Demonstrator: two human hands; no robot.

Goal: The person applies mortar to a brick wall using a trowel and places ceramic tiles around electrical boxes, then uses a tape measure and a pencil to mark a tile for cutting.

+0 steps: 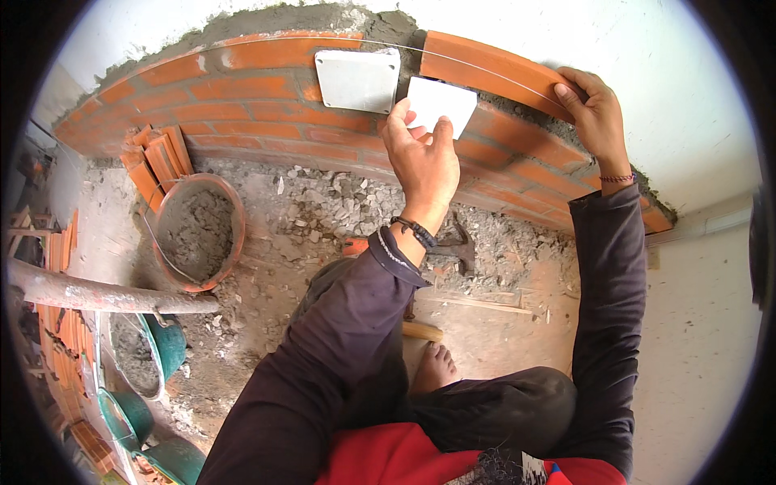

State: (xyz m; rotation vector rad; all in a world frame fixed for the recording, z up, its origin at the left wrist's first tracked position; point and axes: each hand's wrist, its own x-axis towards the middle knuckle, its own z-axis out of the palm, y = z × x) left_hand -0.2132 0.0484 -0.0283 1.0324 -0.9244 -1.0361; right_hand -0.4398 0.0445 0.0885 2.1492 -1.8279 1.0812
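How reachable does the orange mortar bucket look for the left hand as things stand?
Probably yes: nothing visible blocks the way from the left hand to the orange bucket, and its top is open, though the hand would likely have to release the white square plate first.

The left sleeve (323,356) is long, dark and purplish; I note a folded cuff (396,255) with a pale line along it. The right sleeve (608,307) is equally long and dark, creased throughout. The left hand (424,158) and right hand (600,117) are bare. Wristwear: one dark braided band (416,232), left; one thin reddish-dark bracelet (617,178), right. At the near side I identify a red garment (380,453), dark trousers (501,406) and one bare foot (436,369).
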